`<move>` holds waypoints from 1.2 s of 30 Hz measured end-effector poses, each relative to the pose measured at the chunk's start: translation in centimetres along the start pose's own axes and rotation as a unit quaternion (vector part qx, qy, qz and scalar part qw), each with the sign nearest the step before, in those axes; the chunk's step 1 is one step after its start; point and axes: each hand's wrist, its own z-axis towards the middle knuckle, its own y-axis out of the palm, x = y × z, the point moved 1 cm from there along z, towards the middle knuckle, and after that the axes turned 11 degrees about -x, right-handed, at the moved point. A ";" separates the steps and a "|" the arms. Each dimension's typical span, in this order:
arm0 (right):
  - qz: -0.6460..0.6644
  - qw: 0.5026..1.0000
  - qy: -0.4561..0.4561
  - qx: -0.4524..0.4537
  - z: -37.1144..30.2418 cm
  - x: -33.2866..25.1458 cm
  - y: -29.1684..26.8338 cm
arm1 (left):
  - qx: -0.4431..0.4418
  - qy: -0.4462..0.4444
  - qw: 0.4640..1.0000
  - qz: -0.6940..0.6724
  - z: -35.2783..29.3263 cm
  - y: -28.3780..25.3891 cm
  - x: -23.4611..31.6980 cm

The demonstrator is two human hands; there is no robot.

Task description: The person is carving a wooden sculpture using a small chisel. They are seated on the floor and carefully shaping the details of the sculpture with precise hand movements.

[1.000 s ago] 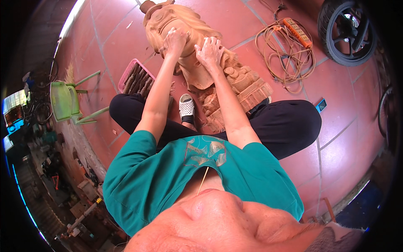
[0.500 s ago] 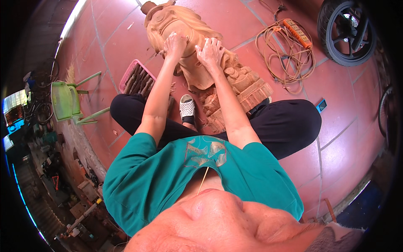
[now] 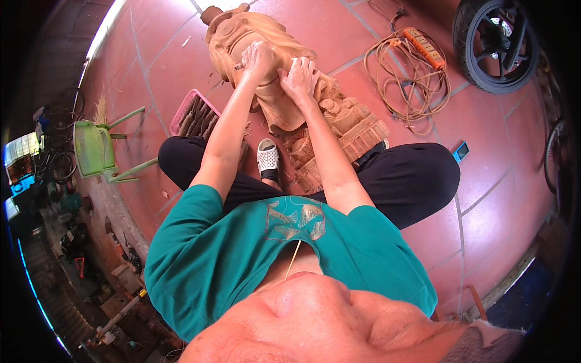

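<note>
A carved wooden statue [image 3: 279, 100] lies on the floor in front of me, its draped figure toward the far end and a blocky carved base [image 3: 348, 121] toward my right leg. My left hand [image 3: 258, 59] presses on the figure's rounded middle, fingers curled closed; whatever may be inside them is hidden. Beside it, to the right, my right hand [image 3: 299, 78] rests flat against the carving's side, thumb apart from the bent fingers, with nothing visible in it.
A pink basket [image 3: 184, 112] of dark carving tools stands left of the statue. Further left is a green chair [image 3: 92, 148]. To the right lie an orange power strip [image 3: 425, 48], a coiled cord [image 3: 393, 100] and a wheel [image 3: 497, 45]. A small blue-screened device [image 3: 462, 151] is by my right knee.
My left hand has slid slightly right and away from me over the figure. The right hand stays on the carving, its fingers a little more bent. The statue looks unmoved.
</note>
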 end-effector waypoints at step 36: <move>-0.002 1.000 0.013 -0.005 -0.2 -0.3 0.2 | 0.027 0.001 0.998 -0.051 -4.3 -0.9 -2.2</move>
